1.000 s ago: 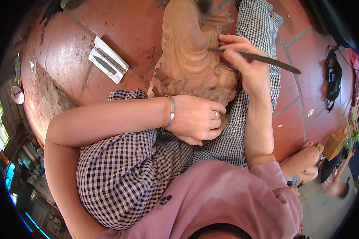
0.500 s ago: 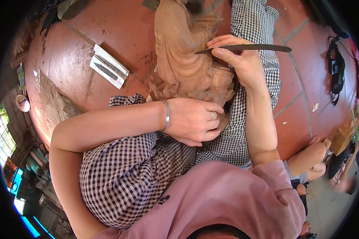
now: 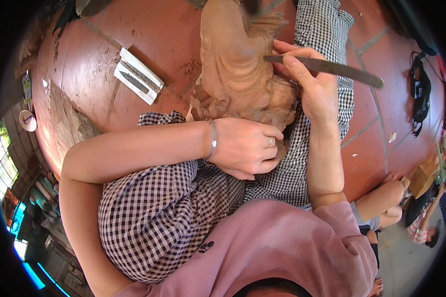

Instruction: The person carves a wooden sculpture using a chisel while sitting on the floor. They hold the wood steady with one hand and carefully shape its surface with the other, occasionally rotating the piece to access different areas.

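A brown clay statue (image 3: pixel 235 64) with carved drapery folds lies across my lap; its upper end runs past the frame's top edge. My left hand (image 3: pixel 245 147), wearing a ring and a bracelet, is curled over the statue's lower end, fingertips partly hidden. My right hand (image 3: pixel 314 81) pinches a long, flat, dark modelling tool (image 3: pixel 349 72) between thumb and fingers. Its narrow tip is at the right side of the drapery; contact with the clay cannot be made out. The wider end sticks out past my hand to the right.
On the tiled red floor at left, a dark pointed blade (image 3: pixel 134 82) lies on a white paper piece (image 3: pixel 152 95). Clay crumbs are scattered nearby. A black strapped item (image 3: pixel 419 94) lies far right. Other people's bare legs (image 3: pixel 381 200) show at lower right.
The tool has tilted, its wide end swinging lower and its tip rising slightly. My right hand has turned with it. My left hand keeps its place on the statue; the view has shifted a little.
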{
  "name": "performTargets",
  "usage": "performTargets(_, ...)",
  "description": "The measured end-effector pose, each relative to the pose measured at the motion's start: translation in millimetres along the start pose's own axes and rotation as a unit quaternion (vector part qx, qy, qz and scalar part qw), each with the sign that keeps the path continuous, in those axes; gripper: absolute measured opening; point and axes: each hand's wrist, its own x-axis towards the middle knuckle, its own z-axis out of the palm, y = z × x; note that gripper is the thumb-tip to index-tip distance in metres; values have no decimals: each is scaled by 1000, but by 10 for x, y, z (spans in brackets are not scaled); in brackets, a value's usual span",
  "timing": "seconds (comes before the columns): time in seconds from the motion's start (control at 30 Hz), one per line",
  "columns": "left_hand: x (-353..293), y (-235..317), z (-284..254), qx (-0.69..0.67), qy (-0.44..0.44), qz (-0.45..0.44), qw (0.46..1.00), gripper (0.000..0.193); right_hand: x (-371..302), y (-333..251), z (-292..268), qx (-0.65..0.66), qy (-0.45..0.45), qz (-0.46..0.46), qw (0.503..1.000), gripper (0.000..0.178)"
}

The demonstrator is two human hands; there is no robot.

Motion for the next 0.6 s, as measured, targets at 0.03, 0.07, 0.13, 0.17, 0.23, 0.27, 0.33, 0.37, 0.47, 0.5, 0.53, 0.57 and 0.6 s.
performTargets(0.03, -1, 2, -4, -5, 0, -2, 1000, 56, -47, -23, 67, -51, 7, -23, 998, 20)
performTargets(0.07, -1, -2, -10, -2, 2, -1, 1000, 56, -108, -47, 134, -103, 15, -46, 994, 19)
performTargets(0.13, 1, -19, -25, 4, 5, 3, 1000, 55, -148, -2, 209, -284, 7, -162, 945, 16)
performTargets(0.17, 1, -21, -17, 5, 7, 4, 1000, 55, -173, -17, 284, -317, 19, -167, 934, 15)
performTargets(0.23, 0, -15, -6, 10, 12, 6, 1000, 54, -140, 24, 220, -265, 26, -141, 953, 15)
performTargets(0.27, -3, -9, -4, 6, 0, 3, 1000, 53, -126, -16, 195, -179, 37, -65, 981, 15)
performTargets(0.33, -4, -7, -9, 0, -25, 0, 1000, 52, -123, -42, 242, -110, 49, -65, 991, 14)
performTargets(0.37, -2, -9, -13, 4, -25, 1, 1000, 51, -143, -57, 273, -124, 51, -75, 988, 14)
performTargets(0.47, 0, -5, -10, 7, -24, 4, 1000, 49, -207, -81, 379, -357, 27, -159, 920, 15)
performTargets(0.5, 1, -10, -7, 4, -24, 5, 1000, 48, -196, -79, 353, -313, 31, -132, 940, 15)
performTargets(0.53, 3, -9, -8, 1, -25, 6, 1000, 48, -174, -78, 298, -268, 35, -106, 957, 14)
performTargets(0.57, 4, -4, -9, 2, -33, 6, 999, 48, -148, -66, 254, -222, 39, -79, 971, 14)
performTargets(0.6, 5, 2, -10, 3, -40, 6, 999, 48, -129, -3, 227, -178, 44, -92, 979, 15)
